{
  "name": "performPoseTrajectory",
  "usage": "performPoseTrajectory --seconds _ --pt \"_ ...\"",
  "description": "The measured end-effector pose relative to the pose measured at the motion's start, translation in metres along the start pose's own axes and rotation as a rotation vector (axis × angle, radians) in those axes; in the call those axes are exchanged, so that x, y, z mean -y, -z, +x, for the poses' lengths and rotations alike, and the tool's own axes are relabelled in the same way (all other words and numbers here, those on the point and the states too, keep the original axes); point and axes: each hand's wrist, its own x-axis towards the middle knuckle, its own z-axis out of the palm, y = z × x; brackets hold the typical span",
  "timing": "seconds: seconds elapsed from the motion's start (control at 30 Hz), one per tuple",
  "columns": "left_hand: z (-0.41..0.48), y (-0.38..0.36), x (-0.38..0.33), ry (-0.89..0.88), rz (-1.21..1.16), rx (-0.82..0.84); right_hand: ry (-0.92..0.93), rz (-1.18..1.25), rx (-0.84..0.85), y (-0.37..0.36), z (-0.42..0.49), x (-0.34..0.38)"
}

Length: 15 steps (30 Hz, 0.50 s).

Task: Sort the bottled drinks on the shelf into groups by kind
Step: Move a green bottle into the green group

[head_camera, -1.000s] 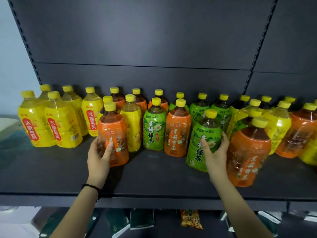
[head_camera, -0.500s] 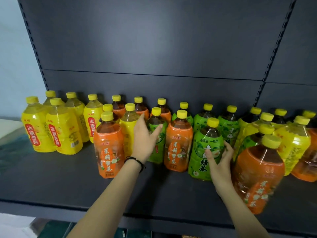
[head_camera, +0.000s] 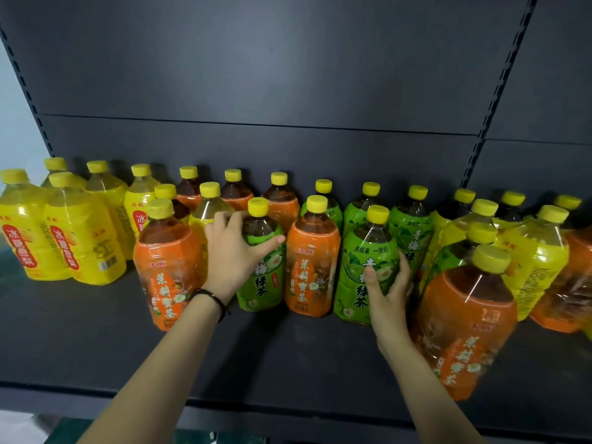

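Now gripping left green bottle [head_camera: 266, 283] with left hand [head_camera: 230, 254], right green bottle [head_camera: 354, 264] with right hand [head_camera: 389, 283]; orange bottle [head_camera: 312, 261] between, upright on shelf [head_camera: 96, 331].

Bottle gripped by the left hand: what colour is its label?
Green; the bottle in the left hand shows best in head view.

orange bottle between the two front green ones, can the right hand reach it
Probably yes: the orange bottle stands front-row, nothing before it, beside the green bottle the right hand grips; it must let go first.

Dim even light, glare on bottles [head_camera: 368, 267], edges bowed, sharp focus
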Motion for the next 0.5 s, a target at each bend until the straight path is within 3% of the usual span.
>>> performPoseTrajectory --seconds 0.1,0.3,0.5 --pt "-0.006 0.004 0.003 -0.016 0.009 0.025 -0.004 0.042 0.009 -0.004 0.004 0.003" --pt "-0.015 0.022 0.003 -0.09 -0.071 0.232 -0.014 0.01 -0.019 -0.012 0.013 0.001" --pt "-0.028 0.046 0.009 -0.085 -0.145 0.214 0.011 0.025 0.016 -0.029 0.005 -0.004"
